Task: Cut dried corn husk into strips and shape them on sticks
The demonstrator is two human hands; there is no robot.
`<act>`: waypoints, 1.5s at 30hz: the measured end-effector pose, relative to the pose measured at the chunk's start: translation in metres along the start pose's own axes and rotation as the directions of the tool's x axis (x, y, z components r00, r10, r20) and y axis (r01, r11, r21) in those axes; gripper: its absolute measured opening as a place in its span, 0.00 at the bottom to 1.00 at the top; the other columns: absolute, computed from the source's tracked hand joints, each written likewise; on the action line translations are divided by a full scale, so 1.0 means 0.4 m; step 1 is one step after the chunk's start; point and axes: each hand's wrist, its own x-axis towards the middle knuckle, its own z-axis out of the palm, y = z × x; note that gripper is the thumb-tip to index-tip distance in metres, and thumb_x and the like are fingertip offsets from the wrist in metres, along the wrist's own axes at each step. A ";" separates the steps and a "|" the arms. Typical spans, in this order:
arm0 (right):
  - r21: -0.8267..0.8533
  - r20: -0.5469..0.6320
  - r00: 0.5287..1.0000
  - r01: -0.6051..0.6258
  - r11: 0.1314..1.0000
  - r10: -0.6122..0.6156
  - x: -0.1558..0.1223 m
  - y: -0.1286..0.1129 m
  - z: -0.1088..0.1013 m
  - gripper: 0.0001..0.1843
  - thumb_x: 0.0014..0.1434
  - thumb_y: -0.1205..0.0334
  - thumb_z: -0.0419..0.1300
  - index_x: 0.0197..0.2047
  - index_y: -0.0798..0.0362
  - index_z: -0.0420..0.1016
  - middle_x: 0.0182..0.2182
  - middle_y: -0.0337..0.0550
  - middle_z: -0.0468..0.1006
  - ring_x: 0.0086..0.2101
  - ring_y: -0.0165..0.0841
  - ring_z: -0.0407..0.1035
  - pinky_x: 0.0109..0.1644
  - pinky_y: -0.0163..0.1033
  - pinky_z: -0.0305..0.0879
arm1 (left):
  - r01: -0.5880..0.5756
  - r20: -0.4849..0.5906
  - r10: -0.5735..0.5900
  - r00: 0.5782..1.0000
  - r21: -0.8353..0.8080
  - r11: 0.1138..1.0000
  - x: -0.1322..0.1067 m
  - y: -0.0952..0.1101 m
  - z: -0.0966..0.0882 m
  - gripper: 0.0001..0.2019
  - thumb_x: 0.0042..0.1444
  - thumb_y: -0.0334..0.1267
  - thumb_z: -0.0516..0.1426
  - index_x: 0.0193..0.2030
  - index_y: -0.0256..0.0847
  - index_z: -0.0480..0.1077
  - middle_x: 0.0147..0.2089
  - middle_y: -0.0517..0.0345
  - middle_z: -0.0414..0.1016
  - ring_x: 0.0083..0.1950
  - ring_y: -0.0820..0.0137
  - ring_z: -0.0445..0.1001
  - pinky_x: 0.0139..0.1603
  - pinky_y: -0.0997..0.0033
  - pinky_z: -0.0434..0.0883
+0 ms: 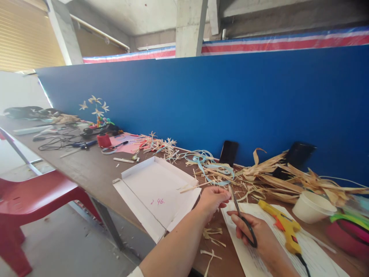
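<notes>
R hand (pixel 255 225) grips the scissors (pixel 238 207) betw. box (pixel 138 192) & glue gun (pixel 284 225), L hand (pixel 211 202) pinches what's prob. a pale strip (pixel 230 189) right beside 'em, so w/ clearance that tight, a rushed snip could nick skin or miscut.

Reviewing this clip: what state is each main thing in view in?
Black-handled metal scissors: gripped in the right hand; blade opening unclear.
Left hand: fingers bent near the blades; hold unclear.
Yellow plastic glue gun: lying on white paper, power unclear.
Shallow white cardboard tray: open side up, pink-marked.
Black rectangular phone: propped against the tall blue panel.
Round white tub: open-topped.
</notes>
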 end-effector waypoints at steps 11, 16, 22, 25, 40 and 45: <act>-0.028 -0.007 1.000 0.029 0.999 -0.030 -0.001 -0.004 0.003 0.27 0.50 0.42 0.58 0.42 0.57 0.76 0.16 0.37 0.70 0.17 0.28 0.58 0.23 0.35 0.52 | -0.013 0.010 0.013 1.000 -0.038 0.999 0.005 -0.005 0.001 0.18 0.32 0.45 0.66 0.27 0.34 0.71 0.27 0.57 0.72 0.28 0.75 0.67 0.32 0.74 0.63; -0.016 -0.007 1.000 0.010 1.000 -0.010 0.001 -0.002 0.004 0.27 0.50 0.42 0.58 0.42 0.57 0.76 0.16 0.36 0.71 0.17 0.27 0.58 0.23 0.35 0.51 | -0.002 -0.012 0.001 1.000 -0.040 0.999 -0.001 -0.001 0.004 0.17 0.32 0.45 0.66 0.27 0.34 0.71 0.26 0.57 0.71 0.28 0.75 0.67 0.32 0.74 0.63; -0.025 0.000 1.000 0.016 1.000 -0.016 0.002 0.004 0.002 0.25 0.52 0.43 0.58 0.42 0.56 0.75 0.17 0.36 0.71 0.18 0.26 0.58 0.24 0.35 0.52 | -0.010 0.005 0.011 1.000 -0.026 1.000 -0.002 -0.004 0.004 0.17 0.33 0.44 0.66 0.27 0.34 0.71 0.27 0.57 0.71 0.29 0.75 0.67 0.33 0.73 0.63; -0.021 0.005 1.000 0.020 1.000 -0.020 0.001 0.001 0.002 0.25 0.52 0.43 0.58 0.42 0.56 0.76 0.17 0.36 0.71 0.18 0.27 0.58 0.23 0.35 0.52 | -0.010 0.007 0.010 1.000 -0.016 1.000 -0.002 -0.004 0.004 0.17 0.33 0.44 0.66 0.27 0.34 0.71 0.27 0.57 0.71 0.29 0.75 0.67 0.33 0.73 0.63; -0.075 0.020 1.000 0.020 0.997 -0.019 0.008 0.017 0.001 0.26 0.53 0.42 0.56 0.42 0.55 0.75 0.15 0.35 0.69 0.17 0.27 0.58 0.23 0.34 0.51 | -0.005 0.009 0.005 1.000 -0.013 1.000 -0.006 -0.003 0.008 0.15 0.34 0.43 0.65 0.27 0.34 0.70 0.28 0.56 0.72 0.28 0.76 0.67 0.33 0.73 0.63; -0.044 -0.034 0.999 0.012 0.999 -0.013 0.017 0.019 -0.001 0.25 0.50 0.42 0.58 0.41 0.55 0.75 0.16 0.36 0.71 0.17 0.29 0.60 0.23 0.36 0.54 | -0.008 0.006 0.008 1.000 -0.004 1.000 -0.005 0.001 0.007 0.15 0.35 0.42 0.65 0.27 0.34 0.70 0.25 0.58 0.70 0.26 0.77 0.66 0.31 0.75 0.62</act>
